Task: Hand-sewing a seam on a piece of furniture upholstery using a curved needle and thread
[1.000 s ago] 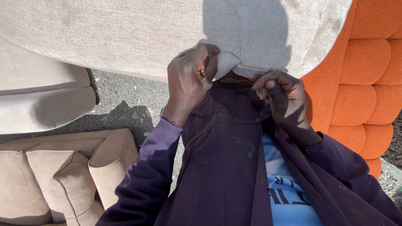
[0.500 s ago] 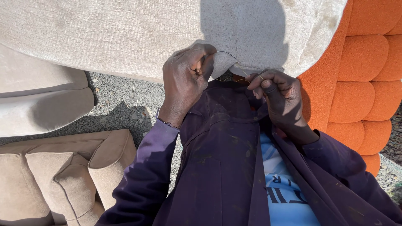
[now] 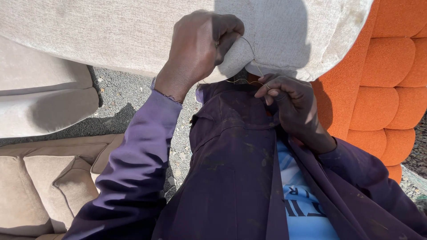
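Left hand (image 3: 198, 49) at 12 o'clock, fingers pinched on beige cushion (image 3: 133, 31) edge, right hand (image 3: 289, 100) at 2 o'clock below it, fingers narrow, probably gripping thread (image 3: 249, 46), orange sofa (image 3: 382, 89) at 3 o'clock.

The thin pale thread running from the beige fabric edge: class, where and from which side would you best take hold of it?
Probably the slack stretch of the thin pale thread between the beige woven fabric cushion and the right hand. Come from below, on the wearer's side: the left hand bunches the fabric edge above, and the thread hangs free only underneath.
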